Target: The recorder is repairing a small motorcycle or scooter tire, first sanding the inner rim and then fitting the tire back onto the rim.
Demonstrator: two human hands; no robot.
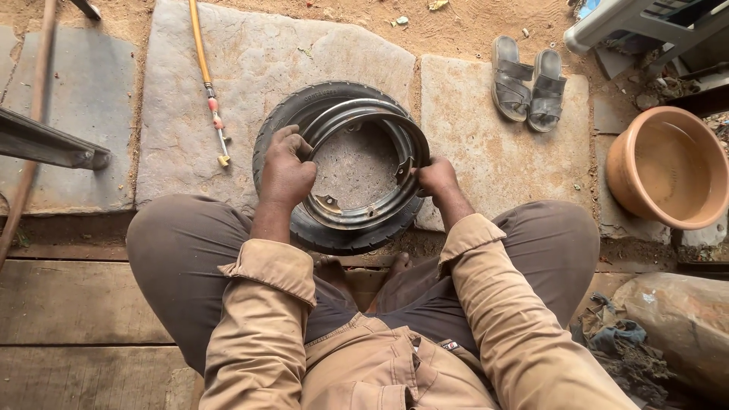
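Observation:
A small black tyre (282,115) lies flat on a stone slab between my knees. A grey metal wheel rim (357,114) sits tilted inside it, its far edge raised above the tyre. My left hand (285,171) grips the rim's left edge where it meets the tyre. On the opposite side, my right hand (435,176) holds the rim's right edge. Through the rim's open middle the stone shows.
An orange air hose with a metal nozzle (213,102) lies left of the tyre. A pair of grey sandals (528,87) rests at the upper right, a terracotta basin (668,167) at the right edge, rags (619,338) lower right, and a metal bar (45,144) on the left.

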